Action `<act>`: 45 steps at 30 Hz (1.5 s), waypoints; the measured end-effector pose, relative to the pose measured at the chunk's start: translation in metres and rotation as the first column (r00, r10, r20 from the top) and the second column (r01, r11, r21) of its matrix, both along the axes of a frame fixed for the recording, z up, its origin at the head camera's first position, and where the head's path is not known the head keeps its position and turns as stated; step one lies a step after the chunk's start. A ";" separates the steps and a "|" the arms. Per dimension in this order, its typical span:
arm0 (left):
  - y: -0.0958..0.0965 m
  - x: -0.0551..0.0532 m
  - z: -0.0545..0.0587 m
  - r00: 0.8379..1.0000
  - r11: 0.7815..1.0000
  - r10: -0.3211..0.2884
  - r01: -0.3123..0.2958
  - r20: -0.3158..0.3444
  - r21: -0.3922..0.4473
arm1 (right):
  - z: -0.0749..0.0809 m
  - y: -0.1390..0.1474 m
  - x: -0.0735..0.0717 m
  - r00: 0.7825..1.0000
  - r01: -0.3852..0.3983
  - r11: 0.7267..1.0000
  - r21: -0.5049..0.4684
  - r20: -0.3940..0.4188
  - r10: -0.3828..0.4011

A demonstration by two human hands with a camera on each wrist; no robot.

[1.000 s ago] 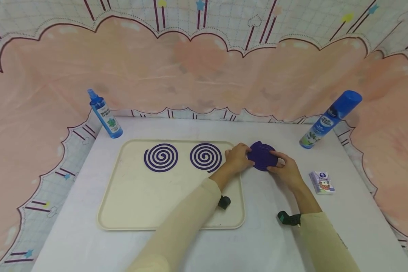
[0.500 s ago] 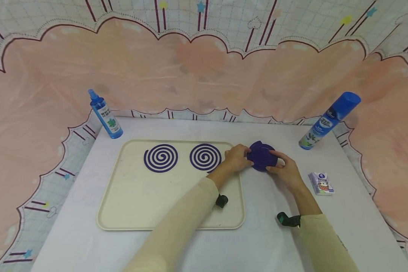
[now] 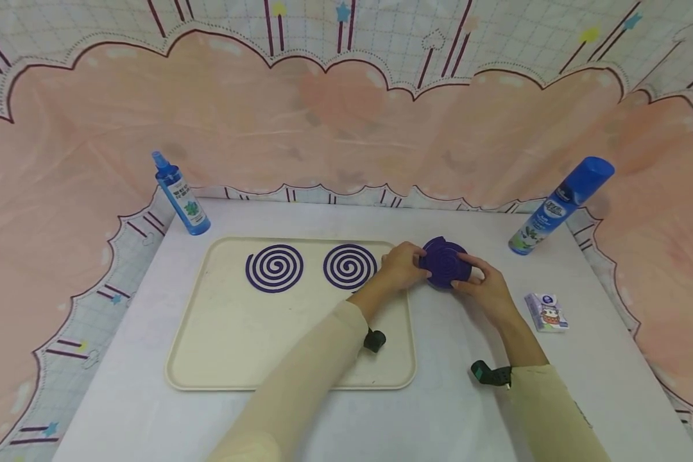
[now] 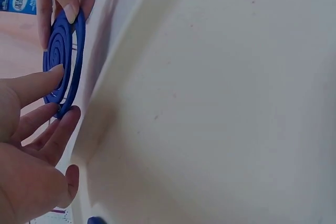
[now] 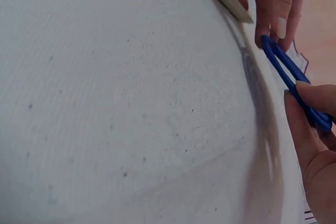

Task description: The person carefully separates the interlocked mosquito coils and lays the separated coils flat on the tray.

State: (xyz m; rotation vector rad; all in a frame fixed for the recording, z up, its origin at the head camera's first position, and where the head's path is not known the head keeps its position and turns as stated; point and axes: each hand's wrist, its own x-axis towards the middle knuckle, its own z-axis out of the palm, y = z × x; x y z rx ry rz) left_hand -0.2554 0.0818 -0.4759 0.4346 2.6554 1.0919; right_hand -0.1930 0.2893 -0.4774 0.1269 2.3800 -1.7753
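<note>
Both hands hold a dark blue-purple mosquito coil above the table, just right of the tray. My left hand pinches its left edge between thumb and fingers. On the opposite edge, my right hand grips it the same way. In the left wrist view the coil stands nearly edge-on, with a gap between an outer ring and the inner spiral. The right wrist view also shows a slit between two layers of the coil. Two more coils, one at left and one at right, lie flat on the tray.
The cream tray lies left of centre on the white table. A blue spray bottle stands at the back left, a blue aerosol can at the back right. A small purple-white packet lies right of the right hand.
The held coil has risen very slightly, and the left forearm has shifted a little to the left. Both hands keep their hold; the other things stay in place.
</note>
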 end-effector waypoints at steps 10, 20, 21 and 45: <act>-0.019 -0.003 0.009 0.997 0.985 0.059 -0.065 0.041 0.161 | 0.012 -0.016 -0.009 0.999 -0.021 0.999 -0.034 -0.025 0.020; -0.052 0.000 0.026 0.992 0.939 0.125 -0.128 0.030 0.321 | 0.024 -0.047 -0.020 0.991 -0.034 0.987 -0.159 -0.137 0.012; -0.055 0.001 0.027 0.991 0.935 0.131 -0.131 0.023 0.331 | 0.024 -0.050 -0.021 0.989 -0.038 0.985 -0.168 -0.148 0.013; -0.138 0.027 0.057 0.945 0.843 0.296 -0.190 -0.139 0.504 | 0.060 -0.127 -0.030 0.962 -0.174 0.958 -0.230 -0.246 0.116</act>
